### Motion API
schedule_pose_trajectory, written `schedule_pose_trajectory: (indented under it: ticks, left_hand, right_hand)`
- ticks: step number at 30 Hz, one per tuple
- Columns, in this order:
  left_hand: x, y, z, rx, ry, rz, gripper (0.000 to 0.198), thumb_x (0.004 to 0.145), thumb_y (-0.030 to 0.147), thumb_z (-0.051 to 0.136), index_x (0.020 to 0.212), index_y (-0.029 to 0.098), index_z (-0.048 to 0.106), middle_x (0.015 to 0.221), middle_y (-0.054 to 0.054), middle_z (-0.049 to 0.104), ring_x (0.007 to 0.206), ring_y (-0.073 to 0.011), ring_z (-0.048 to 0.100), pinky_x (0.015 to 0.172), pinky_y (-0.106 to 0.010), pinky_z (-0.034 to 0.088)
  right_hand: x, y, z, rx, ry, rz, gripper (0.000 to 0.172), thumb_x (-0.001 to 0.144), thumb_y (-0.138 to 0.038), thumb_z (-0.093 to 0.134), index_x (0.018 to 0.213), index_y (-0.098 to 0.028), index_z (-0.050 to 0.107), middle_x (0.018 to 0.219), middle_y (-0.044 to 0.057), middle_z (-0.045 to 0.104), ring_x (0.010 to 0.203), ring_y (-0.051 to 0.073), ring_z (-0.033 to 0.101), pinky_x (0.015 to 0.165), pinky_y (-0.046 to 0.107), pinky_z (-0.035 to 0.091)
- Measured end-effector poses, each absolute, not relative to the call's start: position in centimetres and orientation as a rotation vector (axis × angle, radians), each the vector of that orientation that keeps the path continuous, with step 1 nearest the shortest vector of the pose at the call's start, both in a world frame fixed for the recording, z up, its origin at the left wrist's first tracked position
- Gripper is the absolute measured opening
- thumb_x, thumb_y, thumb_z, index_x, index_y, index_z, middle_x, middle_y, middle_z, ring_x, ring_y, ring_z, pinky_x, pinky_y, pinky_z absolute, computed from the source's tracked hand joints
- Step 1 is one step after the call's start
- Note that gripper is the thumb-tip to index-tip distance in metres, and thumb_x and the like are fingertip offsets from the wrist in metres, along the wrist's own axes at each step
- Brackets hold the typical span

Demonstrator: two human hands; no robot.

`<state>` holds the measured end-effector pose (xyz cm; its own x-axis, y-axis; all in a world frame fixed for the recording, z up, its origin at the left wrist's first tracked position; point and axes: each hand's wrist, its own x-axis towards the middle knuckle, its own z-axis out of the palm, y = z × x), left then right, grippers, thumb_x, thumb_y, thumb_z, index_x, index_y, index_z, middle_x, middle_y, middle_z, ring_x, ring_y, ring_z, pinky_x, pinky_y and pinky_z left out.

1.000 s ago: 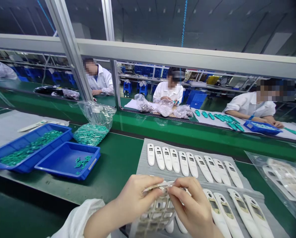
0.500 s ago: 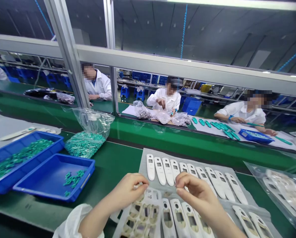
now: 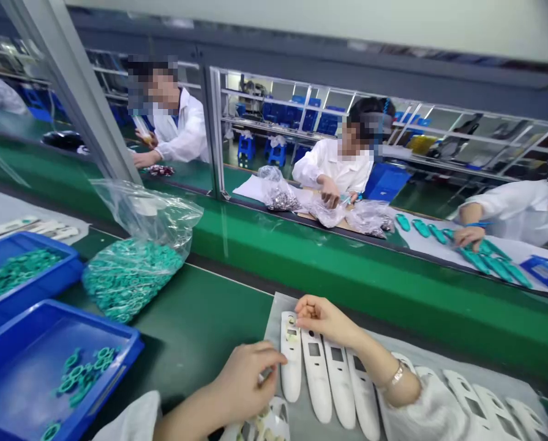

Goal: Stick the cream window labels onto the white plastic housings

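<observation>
Several long white plastic housings [image 3: 317, 383], each with a window near its top, lie in a row on a pale sheet. My right hand [image 3: 326, 320] has its fingers curled at the top of the leftmost housing [image 3: 292, 367]; anything small in its fingertips is hidden. A yellowish, see-through piece [image 3: 292, 334] shows around that housing's window. Beside the housing's lower half, my left hand [image 3: 250, 380] has thumb and forefinger bent close together, the fingertip at the housing's edge. What they pinch is unclear. Under this hand, a clear tray [image 3: 278, 410] with yellowish pieces is partly covered.
To the left are a blue bin [image 3: 7, 380] of green rings, a second blue bin [image 3: 67, 254] and a clear bag [image 3: 133, 275] full of green rings. A green ledge [image 3: 255, 245] runs behind the table [image 3: 200, 318]. Co-workers sit beyond it.
The view has shifted and come closer to the row. Both hands have moved from above the tray to the leftmost housing, my right hand at its top, my left lower down.
</observation>
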<state>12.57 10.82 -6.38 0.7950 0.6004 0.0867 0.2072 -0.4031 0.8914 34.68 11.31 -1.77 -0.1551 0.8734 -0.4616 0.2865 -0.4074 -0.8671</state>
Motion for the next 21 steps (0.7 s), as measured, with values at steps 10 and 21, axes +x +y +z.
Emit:
schedule_pose_trajectory:
  ticks: [10,21]
  left_hand:
    - [13.0,11.4,-8.1,1.939,0.434,0.486,0.036,0.071,0.01,0.044,0.097,0.02,0.065,0.112,-0.002,0.061,0.094,-0.0148,0.061,0.084,-0.022,0.046]
    - [13.4,11.4,-8.1,1.94,0.372,0.545,0.036,0.069,0.007,0.043,0.096,0.017,0.065,0.11,-0.004,0.062,0.096,-0.014,0.06,0.083,-0.02,0.046]
  right_hand:
    - [35.2,11.2,-3.5,-1.618,-1.457,1.578,0.028,0.077,-0.039,0.059,0.08,-0.014,0.045,0.065,-0.005,0.04,0.056,0.006,0.033,0.051,0.02,0.027]
    - [35.4,11.0,-3.5,-1.667,-1.596,1.549,0.02,0.081,-0.033,0.055,0.078,-0.016,0.047,0.063,-0.005,0.04,0.056,0.007,0.035,0.051,0.02,0.029]
